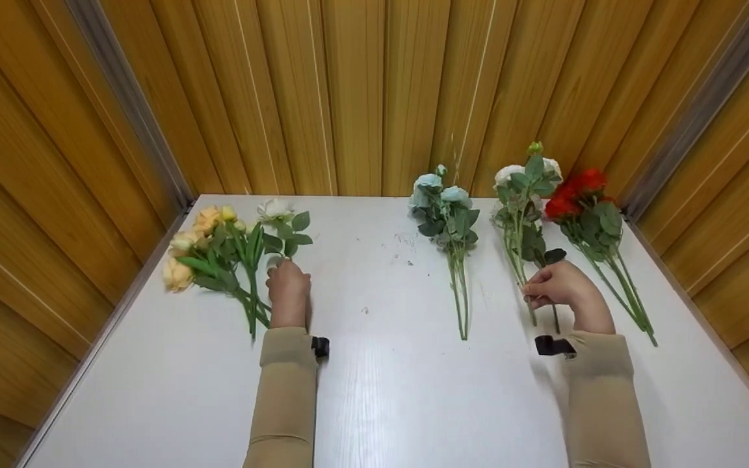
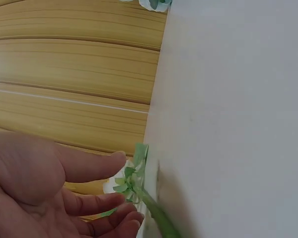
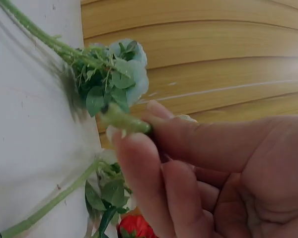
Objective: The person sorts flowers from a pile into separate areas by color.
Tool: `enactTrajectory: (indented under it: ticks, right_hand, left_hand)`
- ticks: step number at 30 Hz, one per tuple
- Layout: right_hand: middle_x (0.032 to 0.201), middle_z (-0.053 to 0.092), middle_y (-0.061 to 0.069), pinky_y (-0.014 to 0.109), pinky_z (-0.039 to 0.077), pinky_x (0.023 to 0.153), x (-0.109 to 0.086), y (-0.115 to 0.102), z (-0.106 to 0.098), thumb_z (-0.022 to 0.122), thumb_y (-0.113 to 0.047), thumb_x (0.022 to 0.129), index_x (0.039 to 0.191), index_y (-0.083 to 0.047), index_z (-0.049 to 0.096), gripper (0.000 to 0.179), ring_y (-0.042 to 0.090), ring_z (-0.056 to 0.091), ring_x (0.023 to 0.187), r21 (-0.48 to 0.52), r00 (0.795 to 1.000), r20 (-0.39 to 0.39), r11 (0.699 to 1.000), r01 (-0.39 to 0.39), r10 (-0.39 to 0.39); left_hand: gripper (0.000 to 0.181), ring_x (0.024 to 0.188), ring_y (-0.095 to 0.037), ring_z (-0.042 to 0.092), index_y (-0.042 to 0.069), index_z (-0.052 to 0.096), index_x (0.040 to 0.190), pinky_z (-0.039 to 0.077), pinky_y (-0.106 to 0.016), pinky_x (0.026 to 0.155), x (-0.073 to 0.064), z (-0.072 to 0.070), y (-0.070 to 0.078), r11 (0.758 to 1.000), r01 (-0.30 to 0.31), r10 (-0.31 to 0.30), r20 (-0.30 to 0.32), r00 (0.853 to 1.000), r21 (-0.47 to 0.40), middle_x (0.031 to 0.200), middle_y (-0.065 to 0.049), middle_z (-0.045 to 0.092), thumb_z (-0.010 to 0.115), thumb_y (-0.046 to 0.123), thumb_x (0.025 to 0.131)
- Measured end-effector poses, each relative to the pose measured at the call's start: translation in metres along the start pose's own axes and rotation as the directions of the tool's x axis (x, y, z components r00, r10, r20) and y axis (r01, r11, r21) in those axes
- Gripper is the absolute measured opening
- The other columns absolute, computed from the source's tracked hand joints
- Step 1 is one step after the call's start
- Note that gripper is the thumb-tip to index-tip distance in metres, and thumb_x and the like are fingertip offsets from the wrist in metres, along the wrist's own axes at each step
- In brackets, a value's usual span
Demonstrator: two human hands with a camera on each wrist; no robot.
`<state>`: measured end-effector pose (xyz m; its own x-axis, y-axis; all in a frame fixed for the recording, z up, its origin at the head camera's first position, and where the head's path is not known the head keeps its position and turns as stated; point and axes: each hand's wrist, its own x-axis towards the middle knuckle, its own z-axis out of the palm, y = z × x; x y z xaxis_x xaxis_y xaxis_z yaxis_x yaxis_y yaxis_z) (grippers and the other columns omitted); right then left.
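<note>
At the left of the table, my left hand (image 1: 289,292) is by the lower part of a single white rose (image 1: 275,209) with green leaves. In the left wrist view the thumb and fingers are apart and relaxed, beside the rose's green stem (image 2: 159,215). On the right side, my right hand (image 1: 563,289) pinches a stem of the white flowers (image 1: 511,174) between thumb and fingertips. The right wrist view shows the pinched green stem (image 3: 121,121) end-on. Another leafy stem lies on the table beside that hand.
Peach-yellow flowers (image 1: 205,221) lie just left of the white rose. A light-blue bunch (image 1: 454,195) lies right of centre, and red flowers (image 1: 569,198) lie at the far right. Wood-patterned panels (image 1: 355,97) border the white table (image 1: 374,390) at the back and sides.
</note>
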<state>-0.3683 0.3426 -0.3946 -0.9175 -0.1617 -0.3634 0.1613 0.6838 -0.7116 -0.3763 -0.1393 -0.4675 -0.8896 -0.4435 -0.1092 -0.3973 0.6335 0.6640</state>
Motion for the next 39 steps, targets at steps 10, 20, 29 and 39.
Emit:
enactTrajectory:
  ticks: [10, 20, 29, 39]
  right_hand:
    - [0.069, 0.070, -0.002, 0.025, 0.060, 0.066, 0.011, 0.024, -0.004, 0.068, -0.005, 0.096, 0.105, 0.016, 0.068, 0.023, 0.007, 0.070, 0.061, 0.006, 0.993, 0.012, 0.993, -0.121, 0.121]
    - [0.058, 0.062, 0.003, 0.030, 0.050, 0.058, 0.016, 0.034, 0.001, 0.071, -0.001, 0.087, 0.070, 0.000, 0.072, 0.017, 0.017, 0.057, 0.056, -0.098, 0.972, -0.035, 0.967, -0.235, 0.233]
    - [0.058, 0.063, 0.003, 0.029, 0.048, 0.057, 0.016, 0.032, 0.004, 0.079, -0.012, 0.083, 0.072, 0.000, 0.073, 0.018, 0.017, 0.058, 0.057, -0.284, 0.964, -0.081, 0.921, -0.267, 0.254]
    - [0.061, 0.062, 0.003, 0.029, 0.045, 0.057, 0.012, 0.023, 0.003, 0.075, -0.019, 0.090, 0.081, 0.002, 0.069, 0.023, 0.016, 0.056, 0.057, -0.271, 0.954, -0.096, 0.915, -0.300, 0.284]
  left_hand:
    - [0.030, 0.110, -0.055, 0.064, -0.014, 0.058, 0.119, 0.053, -0.063, 0.092, 0.001, 0.002, -0.009, 0.998, -0.030, 0.028, 0.023, 0.999, 0.061, 0.118, -0.038, 0.064, 0.039, 0.001, 0.100]
    - [0.030, 0.106, -0.043, 0.066, -0.012, 0.065, 0.112, 0.055, -0.054, 0.094, 0.009, -0.002, -0.010, 0.999, -0.028, 0.025, 0.084, 0.996, 0.036, 0.114, -0.033, 0.069, 0.046, 0.000, 0.092]
    - [0.026, 0.060, -0.019, 0.060, -0.016, 0.063, 0.110, 0.055, -0.032, 0.060, 0.015, -0.005, -0.012, 0.950, 0.155, -0.087, 0.246, 0.966, -0.273, 0.076, -0.017, 0.069, 0.046, -0.002, 0.096]
    - [0.032, 0.056, -0.015, 0.067, -0.018, 0.051, 0.129, 0.058, -0.027, 0.053, 0.016, -0.004, -0.010, 0.817, 0.306, -0.145, 0.339, 0.929, -0.488, 0.071, -0.012, 0.067, 0.048, -0.004, 0.100]
